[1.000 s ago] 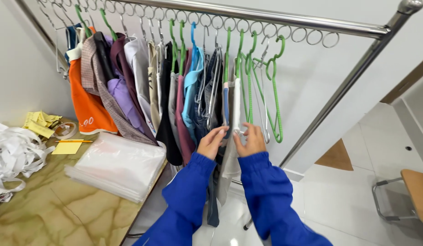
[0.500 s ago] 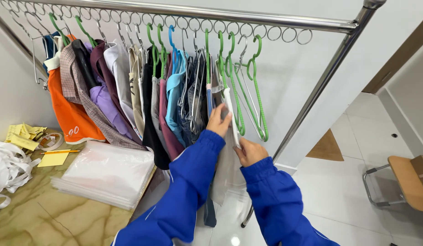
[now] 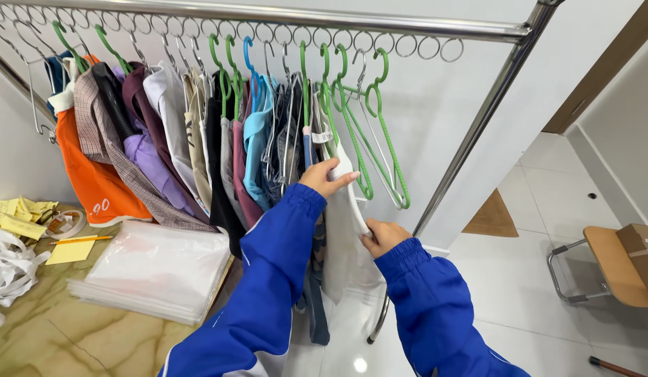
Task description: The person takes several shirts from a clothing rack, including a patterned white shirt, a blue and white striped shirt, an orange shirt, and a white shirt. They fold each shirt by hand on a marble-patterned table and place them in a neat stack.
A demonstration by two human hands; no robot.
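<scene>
White-walled room with pale glossy floor tiles [image 3: 519,279]; a steel garment rail [image 3: 324,15] with ring loops ran across the top, slanted post on its right end. Head view only: a crowded row of clothes hung on the rail, orange shirt [image 3: 100,188] at the left end, then checked, purple, cream, dark and light-blue pieces, and empty green hangers [image 3: 380,139] at the right end. Left hand [image 3: 325,178], in a blue sleeve, was up at the shoulder of a white garment [image 3: 345,237], fingers curled loosely over its top edge by the hanger, not fully closed. Right hand [image 3: 381,236] sat lower, fingers pinched shut on the garment's side edge. The white garment hung last in the clothed row, just beside the empty hangers, draping toward the floor. Judgement: handling goes best with the upper hand steadying the hanger neck while the lower one pulls the fabric straight down, no yanking sideways into neighbours, hook kept in its ring. Marbled yellow-green counter [image 3: 72,335] at lower left carried a stack of clear plastic bags [image 3: 156,269] near its right edge, yellow sticky notes [image 3: 69,250], a tape roll [image 3: 65,222] and white strips [image 3: 10,269] along the left edge. A wooden-seat chair [image 3: 614,269] with a cardboard box stood at far right.
</scene>
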